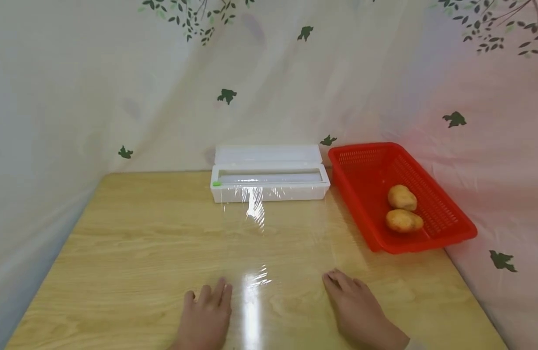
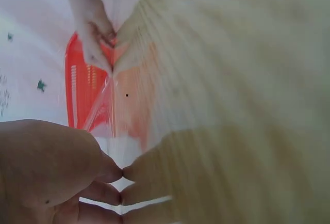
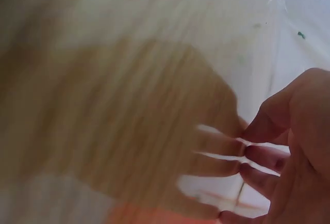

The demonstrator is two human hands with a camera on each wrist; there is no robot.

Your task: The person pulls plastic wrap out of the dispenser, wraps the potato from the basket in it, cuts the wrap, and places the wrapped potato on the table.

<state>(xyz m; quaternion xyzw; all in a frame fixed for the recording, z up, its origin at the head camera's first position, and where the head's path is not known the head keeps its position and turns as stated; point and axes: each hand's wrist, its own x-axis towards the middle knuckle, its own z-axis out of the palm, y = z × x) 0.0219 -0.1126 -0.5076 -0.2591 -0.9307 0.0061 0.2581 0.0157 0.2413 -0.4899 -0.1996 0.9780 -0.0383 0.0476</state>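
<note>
A white cling film dispenser [image 1: 269, 167] stands at the back of the table with its lid raised and a green slider [image 1: 216, 183] at its left end. Clear cling film [image 1: 255, 206] runs from it over the tabletop toward me. My left hand [image 1: 206, 316] touches the table with extended fingertips at the film's left side. Opposite, at the right side, the fingertips of my right hand [image 1: 360, 306] press down on the table. In the right wrist view the fingers [image 3: 263, 180] are slightly spread, their tips meeting their reflections. Film slants up behind the right hand in the left wrist view.
A red plastic basket [image 1: 352, 206] holds two potatoes [image 1: 402, 197] at the back right, beside the dispenser. The wooden table [image 1: 133, 253] is backed by a pale curtain [image 1: 164, 112] with leaf prints, which also hangs along both sides.
</note>
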